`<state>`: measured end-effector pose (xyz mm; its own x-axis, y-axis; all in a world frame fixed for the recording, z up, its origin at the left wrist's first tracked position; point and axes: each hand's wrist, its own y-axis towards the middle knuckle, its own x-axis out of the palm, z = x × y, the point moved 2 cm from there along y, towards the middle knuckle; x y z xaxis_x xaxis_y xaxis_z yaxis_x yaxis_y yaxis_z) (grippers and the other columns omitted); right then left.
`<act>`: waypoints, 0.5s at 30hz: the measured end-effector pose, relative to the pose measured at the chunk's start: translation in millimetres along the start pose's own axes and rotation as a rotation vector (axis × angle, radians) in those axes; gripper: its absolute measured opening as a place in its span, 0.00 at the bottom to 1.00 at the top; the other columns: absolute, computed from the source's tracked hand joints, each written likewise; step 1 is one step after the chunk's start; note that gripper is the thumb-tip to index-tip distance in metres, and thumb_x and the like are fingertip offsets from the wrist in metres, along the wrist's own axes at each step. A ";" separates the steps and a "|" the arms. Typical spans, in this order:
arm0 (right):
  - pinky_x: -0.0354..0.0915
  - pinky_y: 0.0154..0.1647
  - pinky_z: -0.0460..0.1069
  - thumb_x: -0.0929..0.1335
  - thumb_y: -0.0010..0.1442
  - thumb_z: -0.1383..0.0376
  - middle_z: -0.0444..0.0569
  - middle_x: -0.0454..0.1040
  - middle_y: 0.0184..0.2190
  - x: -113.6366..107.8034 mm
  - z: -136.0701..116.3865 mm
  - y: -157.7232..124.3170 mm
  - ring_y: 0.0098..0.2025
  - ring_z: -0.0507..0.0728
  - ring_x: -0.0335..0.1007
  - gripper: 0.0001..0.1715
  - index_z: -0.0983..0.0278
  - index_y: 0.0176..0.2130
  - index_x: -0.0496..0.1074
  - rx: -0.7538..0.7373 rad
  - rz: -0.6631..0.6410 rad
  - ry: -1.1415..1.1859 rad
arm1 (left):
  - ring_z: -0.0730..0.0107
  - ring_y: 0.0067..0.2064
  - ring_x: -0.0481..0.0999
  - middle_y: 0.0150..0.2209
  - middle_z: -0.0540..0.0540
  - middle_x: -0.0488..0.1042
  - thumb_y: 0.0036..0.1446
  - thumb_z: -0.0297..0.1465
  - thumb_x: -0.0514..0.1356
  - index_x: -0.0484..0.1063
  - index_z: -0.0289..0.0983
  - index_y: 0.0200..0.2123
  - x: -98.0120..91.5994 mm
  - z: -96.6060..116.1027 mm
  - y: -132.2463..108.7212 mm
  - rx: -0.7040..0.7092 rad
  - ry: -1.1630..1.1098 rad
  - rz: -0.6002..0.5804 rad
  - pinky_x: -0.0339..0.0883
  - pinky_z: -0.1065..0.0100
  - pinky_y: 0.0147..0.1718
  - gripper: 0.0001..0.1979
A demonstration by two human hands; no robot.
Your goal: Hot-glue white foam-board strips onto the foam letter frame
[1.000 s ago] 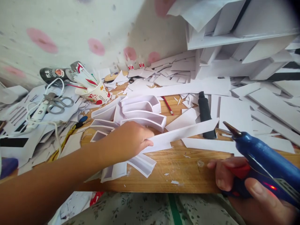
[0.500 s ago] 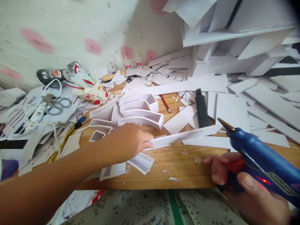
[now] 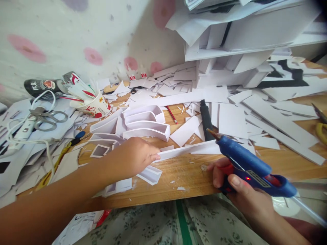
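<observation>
My left hand [image 3: 136, 154] pinches the near end of a long white foam board strip [image 3: 186, 149], which stands on edge over the wooden table [image 3: 178, 177]. In my right hand [image 3: 240, 190] is a blue hot glue gun [image 3: 245, 158] with a red light on its side, a clear glue stick [image 3: 310, 211] coming out of its back. The gun's nozzle is close to the strip's far end; whether they touch I cannot tell. Behind my left hand are curved white box-like foam board pieces [image 3: 146, 127]. A small white channel piece [image 3: 150, 174] lies below my fingers.
A paper cup [image 3: 95, 107] with tools, grey scissors [image 3: 47, 117] and a white cable stand at left. A dark cylindrical tool [image 3: 206, 119] and red pencil [image 3: 171, 114] lie mid-table. White board scraps [image 3: 278, 119] cover the right; a white board model [image 3: 230, 41] rises behind.
The view has turned to the right, so the table things sit further left. The glue gun's nozzle has come closer to the strip's far end. My left hand keeps its pinch.
</observation>
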<state>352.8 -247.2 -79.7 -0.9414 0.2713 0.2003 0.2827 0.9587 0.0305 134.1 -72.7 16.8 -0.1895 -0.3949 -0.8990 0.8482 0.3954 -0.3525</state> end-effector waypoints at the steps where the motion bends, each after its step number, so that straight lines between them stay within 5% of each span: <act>1: 0.69 0.26 0.50 0.69 0.58 0.50 0.46 0.74 0.26 -2.4 2.7 -2.4 0.26 0.58 0.73 0.18 0.58 0.43 0.76 0.015 -0.001 -0.017 | 0.73 0.25 0.64 0.22 0.52 0.65 0.67 0.34 0.48 0.64 0.36 0.24 -0.5 0.5 0.6 0.002 0.011 0.003 0.49 0.68 0.28 0.19; 6: 0.73 0.33 0.54 0.70 0.58 0.52 0.48 0.77 0.29 -12.1 -5.6 -8.1 0.34 0.62 0.76 0.17 0.56 0.44 0.77 0.034 -0.011 -0.220 | 0.73 0.26 0.66 0.22 0.51 0.67 0.66 0.33 0.49 0.66 0.36 0.23 -2.9 4.7 2.8 -0.045 0.049 -0.016 0.49 0.69 0.28 0.19; 11: 0.67 0.24 0.50 0.72 0.55 0.60 0.45 0.75 0.25 -5.4 -37.0 -4.2 0.25 0.57 0.72 0.03 0.55 0.32 0.77 -0.189 -0.111 -0.527 | 0.70 0.28 0.69 0.24 0.48 0.72 0.66 0.32 0.48 0.69 0.36 0.25 -5.0 10.2 4.5 -0.102 0.122 -0.058 0.51 0.68 0.29 0.18; 15: 0.69 0.28 0.51 0.70 0.57 0.56 0.45 0.74 0.23 -26.1 -33.7 -1.5 0.26 0.58 0.72 0.09 0.58 0.31 0.76 -0.247 0.104 -0.549 | 0.67 0.28 0.72 0.26 0.47 0.75 0.66 0.33 0.48 0.69 0.36 0.25 -3.4 9.5 3.1 -0.134 0.140 -0.033 0.52 0.67 0.28 0.19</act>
<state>383.2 -258.5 -52.0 -0.8453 0.4296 -0.3176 0.3503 0.8946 0.2775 142.1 -78.1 21.3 -0.2915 -0.2940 -0.9103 0.7686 0.4945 -0.4059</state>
